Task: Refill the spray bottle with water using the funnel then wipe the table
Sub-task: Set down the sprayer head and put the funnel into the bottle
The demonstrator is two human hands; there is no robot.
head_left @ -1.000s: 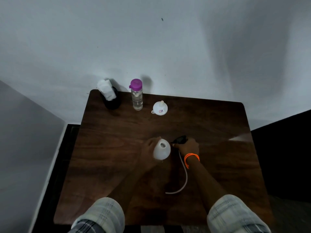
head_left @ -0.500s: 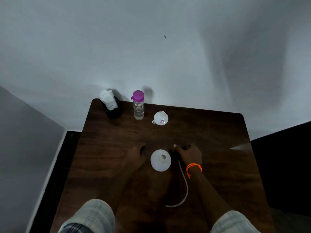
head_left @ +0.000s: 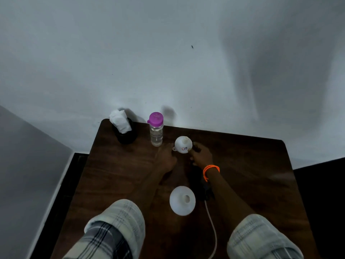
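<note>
A small white funnel sits upside down on the dark wooden table, near the far edge. My right hand, with an orange band on the wrist, has its fingers curled on the funnel's right rim. My left hand hovers open just left of the funnel, by its tab. The white spray bottle stands open-necked closer to me. Its black spray head lies to the right, partly under my right forearm, and its white tube trails toward me.
A clear water bottle with a purple cap stands left of the funnel. A black holder with a white cloth sits at the far left corner. A pale wall rises right behind the table.
Both hands left the spray bottle and spray head and reached forward to the funnel. The spray head now lies on the table beside the standing bottle.
</note>
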